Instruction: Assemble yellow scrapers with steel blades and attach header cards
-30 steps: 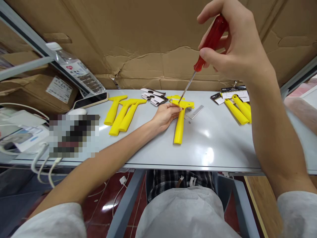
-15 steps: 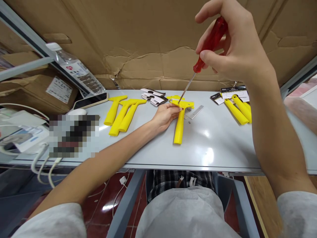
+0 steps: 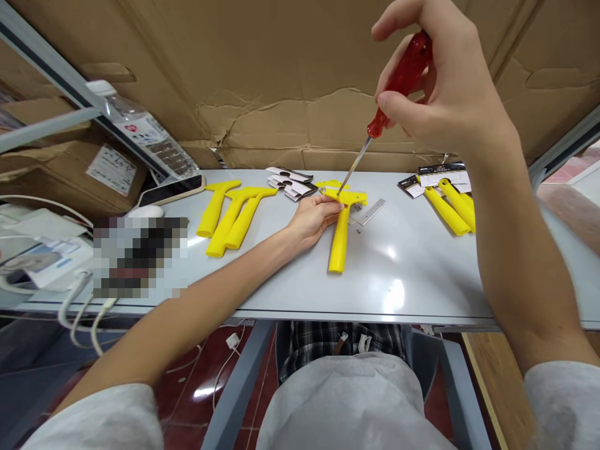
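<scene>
My right hand point(image 3: 429, 81) is wrapped round the red handle of a screwdriver point(image 3: 407, 69). Its shaft slants down to the left, with the tip on the head of a yellow T-shaped scraper point(image 3: 340, 240). My left hand point(image 3: 314, 220) grips the left end of that head, fingers closed on it, while the scraper lies on the table. Just right of the head is a flat metal blade point(image 3: 372, 212). Small screws point(image 3: 359, 231) lie beside it. Behind the head, a yellow plastic piece point(image 3: 334, 185) is partly hidden.
Several yellow scraper handles point(image 3: 234, 219) lie to the left, near folded cards point(image 3: 291, 182). More yellow scrapers point(image 3: 447, 209) with cards are at the right. A phone point(image 3: 173, 190), a plastic bottle point(image 3: 145, 134) and cables stand left; cardboard point(image 3: 281, 75) rises behind the table.
My right hand and the screwdriver handle have shifted very slightly to the right. The tip stays on the scraper head, and my left hand holds still.
</scene>
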Available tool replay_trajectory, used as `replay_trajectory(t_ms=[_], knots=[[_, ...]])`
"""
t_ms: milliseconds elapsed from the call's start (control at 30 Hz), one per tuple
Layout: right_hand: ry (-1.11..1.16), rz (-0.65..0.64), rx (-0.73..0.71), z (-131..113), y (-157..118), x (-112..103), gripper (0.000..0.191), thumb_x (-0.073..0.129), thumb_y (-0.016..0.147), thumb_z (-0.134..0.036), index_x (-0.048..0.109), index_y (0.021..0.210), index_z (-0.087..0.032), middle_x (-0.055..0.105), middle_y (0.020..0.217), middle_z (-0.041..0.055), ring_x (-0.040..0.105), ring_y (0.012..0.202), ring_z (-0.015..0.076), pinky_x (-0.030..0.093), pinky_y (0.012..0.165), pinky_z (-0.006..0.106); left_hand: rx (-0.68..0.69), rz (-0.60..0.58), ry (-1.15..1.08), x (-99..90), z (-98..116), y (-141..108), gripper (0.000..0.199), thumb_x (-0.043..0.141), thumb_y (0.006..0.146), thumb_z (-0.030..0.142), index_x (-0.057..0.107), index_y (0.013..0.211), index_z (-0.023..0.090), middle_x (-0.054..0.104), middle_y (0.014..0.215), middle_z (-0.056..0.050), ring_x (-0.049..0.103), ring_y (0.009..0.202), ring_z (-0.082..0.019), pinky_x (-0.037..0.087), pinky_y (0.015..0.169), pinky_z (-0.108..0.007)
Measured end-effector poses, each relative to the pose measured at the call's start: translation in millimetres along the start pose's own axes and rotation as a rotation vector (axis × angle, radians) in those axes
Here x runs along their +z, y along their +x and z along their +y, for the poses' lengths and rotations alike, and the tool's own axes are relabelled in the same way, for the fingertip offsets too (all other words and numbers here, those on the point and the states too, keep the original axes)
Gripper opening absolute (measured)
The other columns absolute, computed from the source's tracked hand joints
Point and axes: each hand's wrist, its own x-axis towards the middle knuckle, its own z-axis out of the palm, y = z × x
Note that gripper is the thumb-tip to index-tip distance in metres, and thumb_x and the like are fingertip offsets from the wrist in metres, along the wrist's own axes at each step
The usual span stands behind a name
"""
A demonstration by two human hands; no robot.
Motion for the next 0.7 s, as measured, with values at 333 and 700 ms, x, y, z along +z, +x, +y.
replay_trajectory(t_ms=[333,700], knots=[[-0.020,0.002,0.008,3.9,0.1,-0.4,0.053,0.060,0.071,-0.017,0.059,0.124,-0.023,0.064,0.089,-0.0048,0.064,0.079,0.0131,0.039,0.056,0.024,-0.008,0.010,0.011,0.7,1.2,-0.7,0.018,0.086,0.073,0.001,0.079,0.087,0.010,0.081,0.094,-0.012,0.076,0.084,-0.019,0.060,0.091,-0.035],[-0.130,0.064,0.048,1.4,0.7,-0.2,0.044,0.070,0.072,-0.020,0.066,0.116,-0.023,0.062,0.082,-0.0085,0.055,0.069,0.0105,0.043,0.065,0.027,-0.008,0.003,-0.004,0.7,1.0,-0.8,0.019,0.086,0.074,0.000,0.078,0.089,0.009,0.081,0.095,-0.014,0.076,0.084,-0.020,0.059,0.093,-0.037]])
